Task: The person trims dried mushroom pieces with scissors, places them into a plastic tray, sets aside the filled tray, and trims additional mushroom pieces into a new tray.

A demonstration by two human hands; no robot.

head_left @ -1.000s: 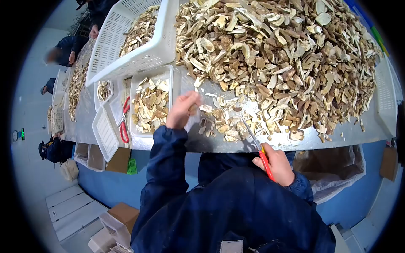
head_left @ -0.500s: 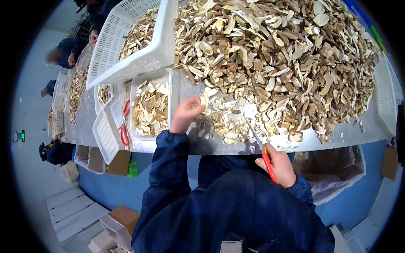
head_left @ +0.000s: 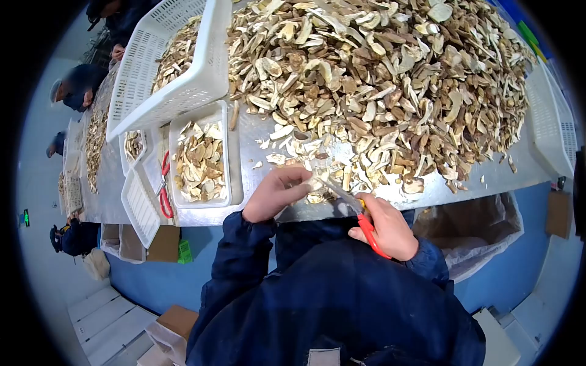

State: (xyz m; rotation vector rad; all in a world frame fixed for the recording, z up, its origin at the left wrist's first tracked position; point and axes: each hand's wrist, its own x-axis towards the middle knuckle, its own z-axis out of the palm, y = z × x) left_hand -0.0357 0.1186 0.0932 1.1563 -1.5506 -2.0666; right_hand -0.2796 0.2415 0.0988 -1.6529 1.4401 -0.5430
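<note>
Near the table's front edge, my left hand [head_left: 274,195] pinches a pale dried mushroom slice [head_left: 314,182] between thumb and fingers. Red-handled scissors [head_left: 367,229] are gripped in my right hand [head_left: 395,232]. Their metal blades point up and left, with the tips at the slice; whether they touch it I cannot tell. Beyond both hands spreads a large heap of dried mushroom slices [head_left: 378,91], with loose pieces and crumbs at its near edge. Left of my left hand stands a shallow white tray [head_left: 229,177] with slices in it.
A big white perforated basket [head_left: 177,91] with slices stands behind the tray. Another pair of red-handled scissors [head_left: 165,189] lies beside a tilted white tray [head_left: 139,207]. A lined bin [head_left: 476,229] sits below the table at right. Several people are along the table at left.
My left hand has come down and right with the slice, toward the scissors. The scissor tips have shifted left to meet it. The whole view has shifted slightly.
</note>
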